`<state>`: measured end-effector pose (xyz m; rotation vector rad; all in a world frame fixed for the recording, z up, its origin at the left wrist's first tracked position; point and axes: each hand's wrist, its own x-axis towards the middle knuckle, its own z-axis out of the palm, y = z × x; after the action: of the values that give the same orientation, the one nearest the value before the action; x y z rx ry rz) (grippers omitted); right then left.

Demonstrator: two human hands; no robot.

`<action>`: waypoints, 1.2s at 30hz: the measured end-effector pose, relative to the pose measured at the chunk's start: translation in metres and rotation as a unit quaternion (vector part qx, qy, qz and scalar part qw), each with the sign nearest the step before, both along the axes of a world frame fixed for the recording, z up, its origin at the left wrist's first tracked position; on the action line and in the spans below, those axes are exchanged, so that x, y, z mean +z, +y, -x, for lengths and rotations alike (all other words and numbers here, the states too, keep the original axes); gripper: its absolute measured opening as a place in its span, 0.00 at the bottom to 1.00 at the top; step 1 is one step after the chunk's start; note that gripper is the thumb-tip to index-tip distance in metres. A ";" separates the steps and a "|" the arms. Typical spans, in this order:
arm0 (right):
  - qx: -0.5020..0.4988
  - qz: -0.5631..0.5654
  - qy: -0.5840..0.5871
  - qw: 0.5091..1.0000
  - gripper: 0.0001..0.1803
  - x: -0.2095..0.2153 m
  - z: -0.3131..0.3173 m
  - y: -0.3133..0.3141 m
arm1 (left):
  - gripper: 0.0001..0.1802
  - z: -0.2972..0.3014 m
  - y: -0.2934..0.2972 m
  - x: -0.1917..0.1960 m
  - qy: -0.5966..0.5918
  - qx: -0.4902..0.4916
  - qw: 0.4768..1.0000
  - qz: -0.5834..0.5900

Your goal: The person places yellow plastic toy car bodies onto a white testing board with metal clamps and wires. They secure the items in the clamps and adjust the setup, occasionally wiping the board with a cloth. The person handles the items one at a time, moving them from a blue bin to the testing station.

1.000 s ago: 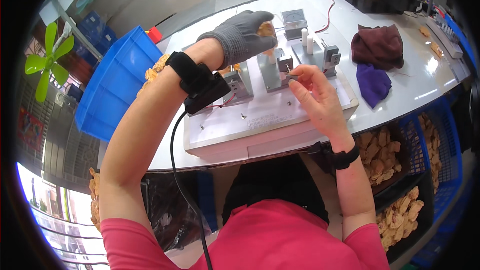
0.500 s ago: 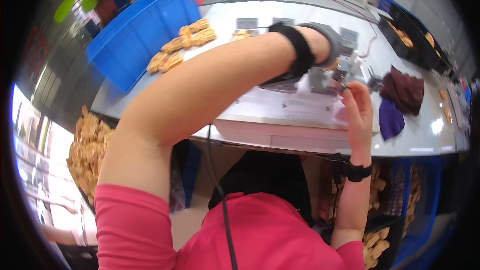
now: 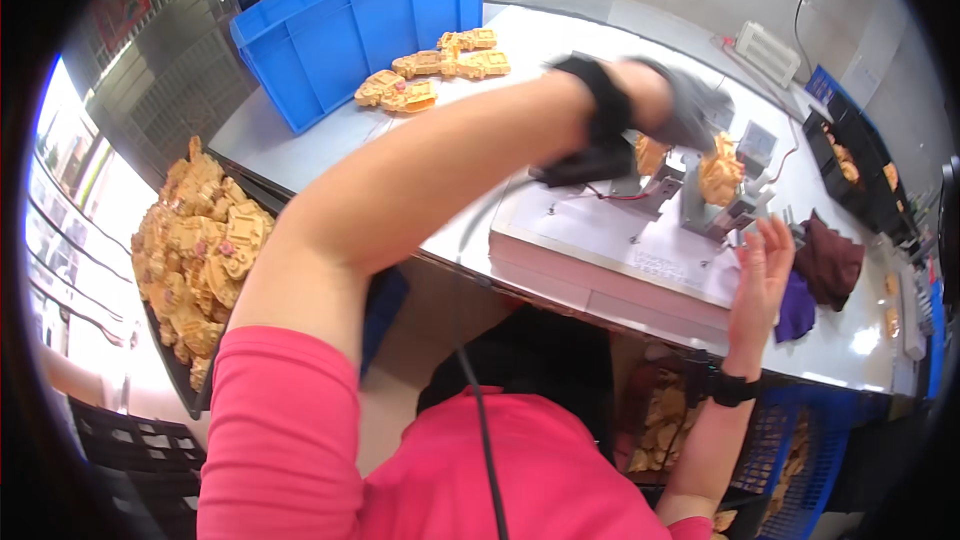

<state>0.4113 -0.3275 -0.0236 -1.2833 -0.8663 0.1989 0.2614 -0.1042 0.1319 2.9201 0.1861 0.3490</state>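
Observation:
In a grey glove, my left hand reaches across the bench, above the fixtures. It is smeared by motion, and whether its fingers touch anything is unclear. Just below its fingertips a tan moulded part stands in a grey clamping fixture. Another tan part is partly hidden by my left wrist, in the neighbouring fixture. My right hand is bare, its fingers stretched out beside the front of the right fixture, holding nothing visible. Both fixtures sit on a white base board.
Several tan parts lie by a blue bin at the far left. A heaped crate of tan parts stands left of the bench. Brown cloth and purple cloth lie at right, before black trays.
The view has turned, so the bench appears tilted. My right hand's fingers, bent at the fixture's clamp before, are now stretched out. The tan part in the right fixture is now uncovered.

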 end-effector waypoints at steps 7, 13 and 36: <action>-0.045 0.036 -0.013 0.998 0.22 0.006 0.016 0.002 | 0.38 0.235 0.171 -0.022 -0.003 0.381 0.917 0.113; -0.081 0.068 -0.026 0.994 0.20 0.004 0.010 -0.003 | 0.39 0.269 0.202 -0.084 0.124 0.509 0.834 0.172; -0.026 -0.061 0.035 0.997 0.13 0.006 0.012 0.000 | 0.21 0.382 0.271 -0.183 -0.200 0.570 0.729 0.321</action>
<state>0.3991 -0.3279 -0.0177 -1.1770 -0.7733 0.1467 -0.1203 0.1663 -0.0513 1.6412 1.6362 0.8330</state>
